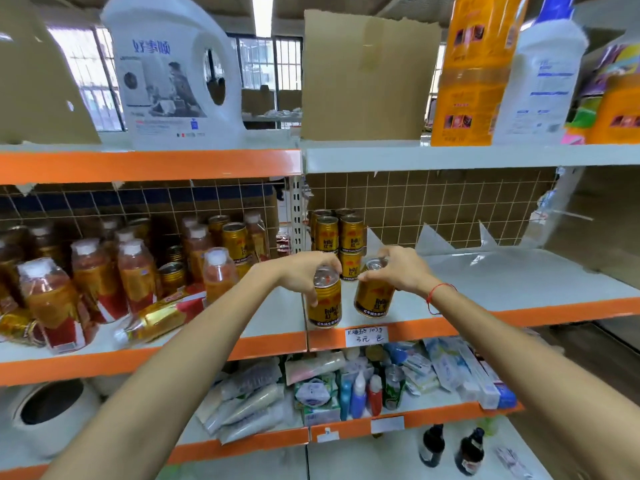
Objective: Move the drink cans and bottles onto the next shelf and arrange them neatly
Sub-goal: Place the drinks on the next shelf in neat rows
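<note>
My left hand (304, 270) grips a gold drink can (323, 303) by its top, upright at the front left of the right shelf (502, 285). My right hand (398, 268) grips a second gold can (374, 297) by its rim, tilted just above the same shelf. Behind them several gold cans (337, 233) stand stacked in the shelf's back left corner. On the left shelf (263, 327) stand several plastic bottles (135, 271) with white caps and more gold cans (234, 242); one bottle (162, 317) lies on its side.
A white upright post (297, 216) divides the two shelves. Torn clear plastic (485, 258) covers the right shelf's back. Detergent jugs (173, 71) and a cardboard box (367, 77) sit on the shelf above. Toiletries (363, 382) fill the shelf below.
</note>
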`<control>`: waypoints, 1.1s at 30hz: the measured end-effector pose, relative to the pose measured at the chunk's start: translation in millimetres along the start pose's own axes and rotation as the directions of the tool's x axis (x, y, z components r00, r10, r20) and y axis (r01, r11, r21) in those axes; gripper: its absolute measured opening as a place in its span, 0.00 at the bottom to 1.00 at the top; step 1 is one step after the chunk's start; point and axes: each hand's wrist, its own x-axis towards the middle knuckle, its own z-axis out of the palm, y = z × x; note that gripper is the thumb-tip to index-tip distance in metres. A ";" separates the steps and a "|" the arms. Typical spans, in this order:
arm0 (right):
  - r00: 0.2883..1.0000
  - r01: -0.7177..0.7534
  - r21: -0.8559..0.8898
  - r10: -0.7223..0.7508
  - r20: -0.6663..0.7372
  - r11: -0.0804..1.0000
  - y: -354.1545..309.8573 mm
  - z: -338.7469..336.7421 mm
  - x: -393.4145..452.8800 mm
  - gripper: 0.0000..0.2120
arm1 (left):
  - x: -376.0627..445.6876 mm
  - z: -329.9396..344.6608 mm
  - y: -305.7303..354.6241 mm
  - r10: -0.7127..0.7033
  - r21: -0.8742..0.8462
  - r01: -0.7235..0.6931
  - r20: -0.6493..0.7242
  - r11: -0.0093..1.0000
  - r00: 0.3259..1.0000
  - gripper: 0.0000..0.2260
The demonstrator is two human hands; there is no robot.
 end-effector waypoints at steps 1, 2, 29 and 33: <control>1.000 0.002 0.000 -0.002 0.000 1.000 4.4 1.6 7.6 0.19 | 8.9 1.4 -2.7 0.001 0.010 -0.001 0.004 1.000 1.000 0.31; 1.000 0.002 0.002 -0.002 0.002 1.000 7.8 3.0 14.3 0.20 | 16.2 2.8 -5.4 0.001 0.020 -0.001 0.006 1.000 1.000 0.31; 0.979 0.158 -0.118 -0.139 0.150 0.980 55.6 46.4 124.8 0.26 | 106.4 32.3 -47.9 -0.123 0.070 0.122 0.021 0.990 0.992 0.31; 0.971 0.185 -0.045 -0.176 0.163 0.982 66.1 58.8 130.8 0.25 | 116.0 38.6 -52.8 -0.134 0.075 0.133 0.000 0.988 0.991 0.31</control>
